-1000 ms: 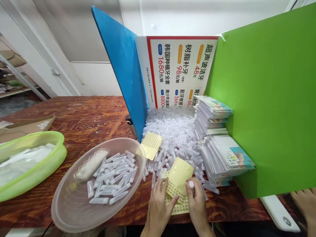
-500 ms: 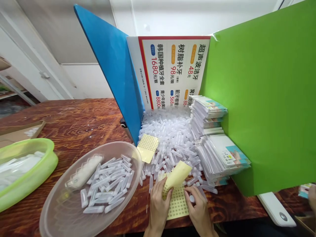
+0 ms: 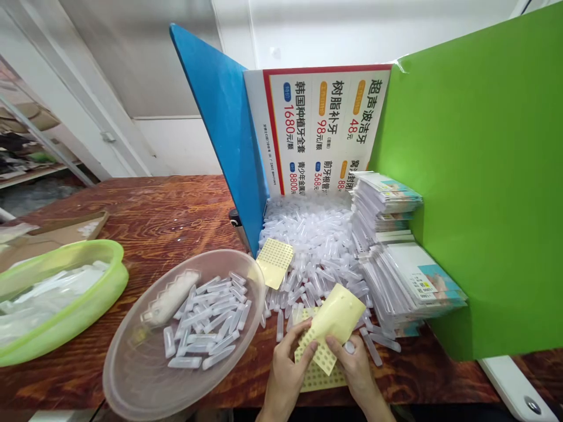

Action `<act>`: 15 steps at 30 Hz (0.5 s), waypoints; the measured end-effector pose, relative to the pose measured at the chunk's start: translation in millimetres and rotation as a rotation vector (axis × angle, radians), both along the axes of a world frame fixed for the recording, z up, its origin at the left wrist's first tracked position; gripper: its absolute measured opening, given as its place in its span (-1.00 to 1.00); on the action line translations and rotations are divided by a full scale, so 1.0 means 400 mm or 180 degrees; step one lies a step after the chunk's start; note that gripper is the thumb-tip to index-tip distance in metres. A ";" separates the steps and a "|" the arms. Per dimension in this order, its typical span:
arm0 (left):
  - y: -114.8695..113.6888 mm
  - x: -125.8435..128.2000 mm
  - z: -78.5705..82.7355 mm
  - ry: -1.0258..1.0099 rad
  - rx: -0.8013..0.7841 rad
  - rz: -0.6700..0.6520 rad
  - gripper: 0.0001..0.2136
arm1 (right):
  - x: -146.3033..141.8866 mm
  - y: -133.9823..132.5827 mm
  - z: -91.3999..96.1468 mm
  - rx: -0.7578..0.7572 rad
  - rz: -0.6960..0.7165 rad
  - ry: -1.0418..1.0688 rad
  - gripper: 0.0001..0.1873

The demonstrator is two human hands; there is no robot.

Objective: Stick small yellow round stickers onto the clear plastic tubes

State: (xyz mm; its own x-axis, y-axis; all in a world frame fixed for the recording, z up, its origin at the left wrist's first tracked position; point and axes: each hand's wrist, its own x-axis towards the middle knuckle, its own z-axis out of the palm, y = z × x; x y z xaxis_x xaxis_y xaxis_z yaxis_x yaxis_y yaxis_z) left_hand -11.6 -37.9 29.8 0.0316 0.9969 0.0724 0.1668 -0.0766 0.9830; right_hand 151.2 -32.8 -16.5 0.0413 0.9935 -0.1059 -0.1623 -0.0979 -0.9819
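Left hand [image 3: 285, 366] narrow, thumb and fingers pinching the lower left part of a pale yellow paper sticker sheet [image 3: 341, 313]. Right hand [image 3: 359, 366] curled, holding 1 small translucent plastic tube, its round whitish end [image 3: 349, 347] showing beside the thumb; right thumb also on the sheet's right edge. Sheet sits slanted between both hands, upper part mostly bare, rows of small round dots on lower part. Under it, a 2nd pale yellow dotted sheet [image 3: 323, 381], partly covered, near the table's front edge. A 3rd yellow dotted sheet [image 3: 275, 262] lies farther back on the left edge of a big heap of translucent plastic tubes [image 3: 314, 234].

Heap is inside 3 upright boards: blue board [image 3: 220, 135] left, white board with red border and Chinese text [image 3: 321, 132] at back, bright green board [image 3: 479, 193] right. Some printed price figures readable: 48, 98, 1680. Against the green board, 2 stacks of printed cards: rear card stack [image 3: 382, 196], front card stack [image 3: 411, 287].

Left of hands, tilted oval clear plastic basket [image 3: 118, 375] with loose tubes [image 3: 215, 319] plus a white elongated packet [image 3: 171, 299]. Farther left, lime green plastic bowl [image 3: 83, 313] with whitish plastic pieces, cut off by frame; exact contents unclear. Brown cardboard tray [image 3: 65, 234] behind it. All on reddish-brown wood-grain table [image 3: 171, 205]. White device with round button [image 3: 516, 390] at lower right.
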 end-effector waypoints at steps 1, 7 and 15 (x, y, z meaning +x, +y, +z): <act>0.001 -0.002 -0.008 -0.0028 -0.0041 0.0008 -0.66 | 0.002 -0.001 0.002 0.0002 0.0088 0.0021 -0.50; -0.004 -0.003 -0.031 0.0025 -0.0187 0.0074 -0.68 | 0.015 -0.009 0.012 0.0094 0.0217 -0.0066 -0.51; -0.004 0.002 0.009 0.0357 0.0458 0.0241 -0.82 | 0.005 -0.019 0.025 0.0236 0.0050 -0.0240 -0.51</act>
State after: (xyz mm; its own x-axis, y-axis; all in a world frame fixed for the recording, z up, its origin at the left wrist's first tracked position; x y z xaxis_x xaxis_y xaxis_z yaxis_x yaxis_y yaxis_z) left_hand -11.0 -39.7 33.4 -0.0273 0.9763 0.2145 0.2853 -0.1981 0.9377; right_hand 153.3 -40.3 -6.3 0.0307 0.9991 -0.0292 -0.0867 -0.0264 -0.9959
